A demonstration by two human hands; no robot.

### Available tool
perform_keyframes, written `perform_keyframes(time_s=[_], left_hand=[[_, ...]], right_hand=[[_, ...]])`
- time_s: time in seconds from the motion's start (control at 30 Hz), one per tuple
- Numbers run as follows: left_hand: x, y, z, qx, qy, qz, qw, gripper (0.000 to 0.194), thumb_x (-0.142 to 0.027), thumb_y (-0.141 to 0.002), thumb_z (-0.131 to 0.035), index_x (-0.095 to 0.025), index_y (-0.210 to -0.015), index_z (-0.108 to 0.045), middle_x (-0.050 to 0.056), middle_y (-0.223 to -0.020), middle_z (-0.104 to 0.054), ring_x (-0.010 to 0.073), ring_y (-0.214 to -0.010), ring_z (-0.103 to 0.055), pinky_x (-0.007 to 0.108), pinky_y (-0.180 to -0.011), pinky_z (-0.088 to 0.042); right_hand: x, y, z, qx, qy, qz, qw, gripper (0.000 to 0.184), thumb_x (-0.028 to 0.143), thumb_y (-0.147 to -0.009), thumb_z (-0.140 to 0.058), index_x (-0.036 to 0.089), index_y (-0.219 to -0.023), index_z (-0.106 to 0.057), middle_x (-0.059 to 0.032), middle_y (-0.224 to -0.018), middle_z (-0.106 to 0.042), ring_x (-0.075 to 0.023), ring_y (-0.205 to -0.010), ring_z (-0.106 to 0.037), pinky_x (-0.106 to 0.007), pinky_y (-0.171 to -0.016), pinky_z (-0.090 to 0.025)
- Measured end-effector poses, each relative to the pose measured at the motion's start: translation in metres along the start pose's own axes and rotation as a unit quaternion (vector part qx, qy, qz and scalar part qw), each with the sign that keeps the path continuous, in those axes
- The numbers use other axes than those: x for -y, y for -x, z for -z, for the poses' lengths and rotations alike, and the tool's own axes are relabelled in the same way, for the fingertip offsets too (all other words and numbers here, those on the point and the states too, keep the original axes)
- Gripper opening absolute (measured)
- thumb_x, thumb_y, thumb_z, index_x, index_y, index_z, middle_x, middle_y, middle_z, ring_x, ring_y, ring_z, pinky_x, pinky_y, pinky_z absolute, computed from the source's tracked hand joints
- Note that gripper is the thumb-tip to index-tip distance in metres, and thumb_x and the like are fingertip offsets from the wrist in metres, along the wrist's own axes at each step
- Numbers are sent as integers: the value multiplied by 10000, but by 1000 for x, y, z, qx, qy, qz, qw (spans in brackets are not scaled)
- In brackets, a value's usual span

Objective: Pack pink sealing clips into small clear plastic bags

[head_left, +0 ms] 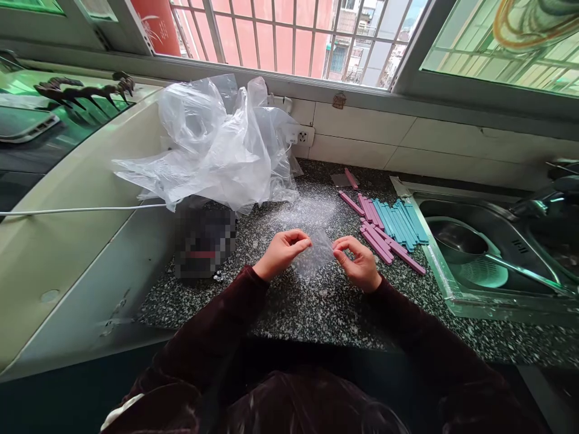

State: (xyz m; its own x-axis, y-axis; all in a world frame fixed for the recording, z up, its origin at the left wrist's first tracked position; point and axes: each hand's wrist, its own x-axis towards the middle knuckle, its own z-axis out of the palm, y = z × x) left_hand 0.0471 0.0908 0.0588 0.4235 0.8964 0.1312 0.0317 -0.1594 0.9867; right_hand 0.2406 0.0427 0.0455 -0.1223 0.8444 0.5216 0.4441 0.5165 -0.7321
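A small clear plastic bag (pixel 316 256) is stretched between my two hands over the speckled counter (pixel 312 313). My left hand (pixel 287 250) pinches its left edge between thumb and fingertips. On the opposite edge, my right hand (pixel 356 259) has a similar pinch. To the right of my right hand lie several pink sticks (pixel 377 241), some of them loose and at angles. Beside these sits a row of blue sticks (pixel 398 223), packed side by side.
Crumpled plastic bags (pixel 226 144) fill the back left. A dark pixelated object (pixel 203 241) stands below them. At the right is a metal sink (pixel 470 205) with a pan (pixel 461 238) inside. A white cable (pixel 81 211) crosses at left, and a socket (pixel 304 136) is on the wall.
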Motion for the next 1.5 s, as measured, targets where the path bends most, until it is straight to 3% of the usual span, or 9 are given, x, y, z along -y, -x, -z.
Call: perform_keyframes(time_s=[0.07,0.3,0.5,0.6,0.8,1.03,1.27,1.5], left_hand=[[-2,0,2,7,-4,14,1000,207,-333,-701,-578,-143,-621,-580,3,-624,-563,120,-644,-492,249,-638,-398],[-1,-1,5,63,-31,45,997,248,-380,-692,-613,-135,-731,-611,10,-693,-591,120,-650,-503,250,-626,-399],[4,-1,0,28,12,32,999,268,-399,-699,-611,-135,-669,-573,-5,-639,-547,105,-619,-472,244,-623,-387],[5,-2,-1,10,18,33,999,265,-396,-695,-617,-136,-668,-570,-6,-643,-547,105,-622,-471,243,-628,-388],[6,-2,-1,-13,5,49,999,250,-376,-688,-614,-132,-659,-565,-12,-625,-531,101,-606,-457,239,-605,-378],[5,-2,1,71,-55,63,994,217,-339,-682,-621,-132,-641,-572,-27,-572,-500,90,-558,-418,228,-548,-330],[11,-1,-7,43,-84,7,996,199,-315,-712,-609,-138,-625,-577,-11,-603,-545,105,-601,-471,240,-590,-378],[14,0,-6,74,-130,-30,988,155,-291,-724,-621,-144,-677,-611,16,-686,-592,128,-685,-526,261,-663,-421]], right_hand=[[0,-1,2,2,2,-5,1000,146,254,-833,-538,195,-700,-543,-36,-767,-608,-154,-762,-568,-330,-738,-463],[-2,-3,4,98,17,25,995,151,267,-829,-542,197,-695,-542,-32,-738,-621,-150,-736,-568,-314,-709,-463],[-4,-2,0,85,14,-85,993,158,336,-794,-573,181,-824,-579,-22,-728,-622,-135,-663,-568,-272,-628,-470],[-4,-2,0,88,9,-119,989,177,336,-799,-559,176,-727,-582,-6,-646,-600,-122,-599,-543,-251,-572,-443],[-4,-4,2,70,23,-86,994,188,290,-787,-562,173,-641,-583,-9,-623,-598,-122,-596,-542,-255,-583,-436],[-5,-3,2,112,57,-38,991,173,271,-794,-546,179,-652,-583,-14,-635,-610,-125,-607,-548,-267,-595,-440],[-3,-2,-4,94,60,-24,993,199,299,-818,-540,187,-657,-573,-19,-650,-609,-130,-636,-546,-279,-616,-441],[-2,-1,-6,95,71,-13,993,184,274,-817,-543,187,-655,-564,-16,-642,-604,-130,-629,-535,-279,-612,-424]])
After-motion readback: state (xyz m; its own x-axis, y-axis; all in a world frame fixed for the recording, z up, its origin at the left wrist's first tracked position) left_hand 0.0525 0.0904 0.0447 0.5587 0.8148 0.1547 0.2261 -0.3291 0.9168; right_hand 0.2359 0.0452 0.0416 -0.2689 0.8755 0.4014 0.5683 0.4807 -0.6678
